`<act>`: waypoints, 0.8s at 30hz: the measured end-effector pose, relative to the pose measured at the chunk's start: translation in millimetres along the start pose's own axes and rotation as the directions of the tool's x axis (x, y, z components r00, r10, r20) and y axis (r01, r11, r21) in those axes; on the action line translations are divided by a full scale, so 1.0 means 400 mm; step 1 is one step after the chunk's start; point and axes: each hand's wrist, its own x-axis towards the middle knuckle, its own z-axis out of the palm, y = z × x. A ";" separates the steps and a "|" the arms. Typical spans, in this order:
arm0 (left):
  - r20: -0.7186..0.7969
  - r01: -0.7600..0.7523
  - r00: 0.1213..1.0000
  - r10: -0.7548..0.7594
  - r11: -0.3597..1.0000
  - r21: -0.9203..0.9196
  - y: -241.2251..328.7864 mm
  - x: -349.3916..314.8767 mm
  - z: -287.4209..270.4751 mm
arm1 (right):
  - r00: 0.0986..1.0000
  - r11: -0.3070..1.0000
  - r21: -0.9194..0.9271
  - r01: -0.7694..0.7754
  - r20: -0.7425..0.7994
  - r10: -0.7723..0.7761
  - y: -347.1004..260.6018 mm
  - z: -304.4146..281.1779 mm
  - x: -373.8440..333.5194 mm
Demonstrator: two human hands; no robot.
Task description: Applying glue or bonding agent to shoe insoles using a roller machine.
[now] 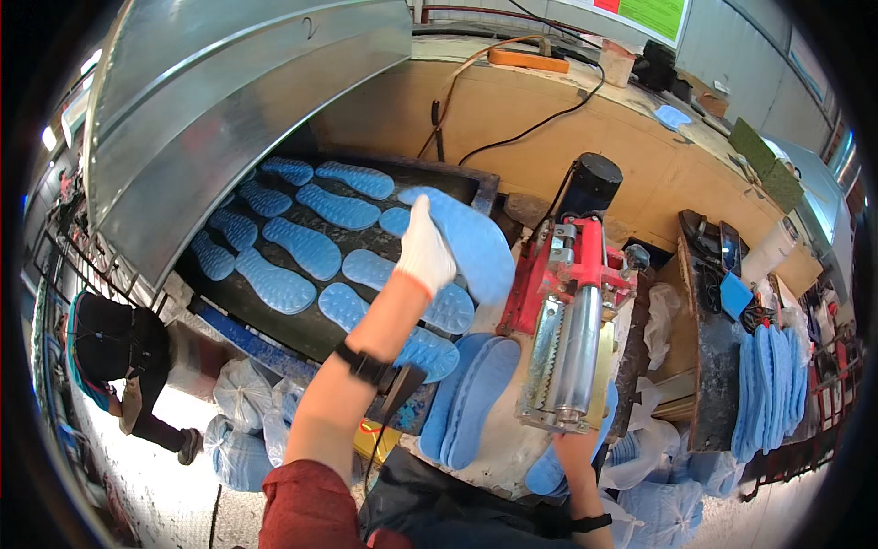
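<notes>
My left hand [426, 249], in a white glove, is closed on a blue insole [473, 242] and holds it up over the far right part of a dark conveyor belt [215, 295]. Rows of blue insoles [274, 279] lie flat on that belt. My right hand [574, 450] is at the near end of a red machine with a metal roller [578, 352]; its fingers are hidden beneath the machine. Beside that hand, a blue insole [546, 473] lies partly under the roller. Between belt and machine leans a stack of blue insoles [480, 393].
A sheet-metal hood [247, 101] rises over the belt's left side. Several blue insoles [773, 389] hang in a row on the right, by a dark bench [712, 403]. Plastic bags [240, 453] sit on the floor. Another person [123, 357] is at the far left.
</notes>
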 end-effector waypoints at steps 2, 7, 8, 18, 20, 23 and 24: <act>-0.144 -0.094 0.986 0.088 0.995 -0.037 -0.011 0.155 0.009 | 0.999 0.996 0.070 -0.045 0.013 0.045 -0.001 0.003 -0.001; -0.356 -0.098 0.930 0.092 0.995 0.001 -0.007 0.412 -0.019 | 0.995 0.987 0.157 -0.047 -0.084 0.061 -0.002 0.003 -0.005; -0.367 -0.128 0.923 0.113 0.992 -0.016 -0.021 0.442 -0.029 | 0.995 0.989 0.139 -0.039 -0.086 0.051 -0.005 0.002 -0.007; -0.201 0.007 0.818 0.539 0.339 0.941 -0.022 0.400 0.018 | 0.997 0.975 0.220 -0.027 -0.064 0.042 -0.037 -0.049 0.023; -0.099 -0.068 0.762 0.640 0.231 0.970 -0.049 0.312 0.060 | 0.997 0.984 0.180 -0.011 -0.075 0.025 -0.044 -0.059 0.027; -0.001 -0.183 0.900 0.436 0.380 0.907 -0.071 0.140 0.091 | 0.998 0.990 0.136 -0.037 -0.046 0.043 -0.054 -0.066 0.033; 0.078 -0.249 0.929 0.363 0.453 0.856 -0.102 0.061 0.072 | 0.999 0.992 0.114 -0.045 -0.026 0.048 -0.056 -0.066 0.037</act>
